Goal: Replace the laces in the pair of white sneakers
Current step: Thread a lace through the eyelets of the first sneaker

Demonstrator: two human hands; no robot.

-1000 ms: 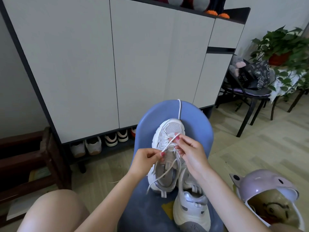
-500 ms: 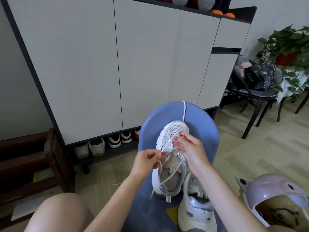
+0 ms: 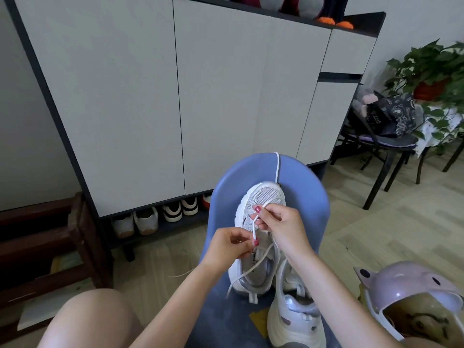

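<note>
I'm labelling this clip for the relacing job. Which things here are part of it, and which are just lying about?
Part of the job:
- far sneaker
- near sneaker
- white lace
- left hand
- right hand
- blue chair

Just about:
- pink helmet
- shoe cabinet
- black bag
- potted plant

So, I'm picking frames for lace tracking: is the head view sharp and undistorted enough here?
Head view: even, soft daylight with no glare; both hands, left and right, and the lace they pinch over the sneaker read sharp. Wide-angle bending bows the cabinet edges; the plant at the frame edge is smeared.
</note>
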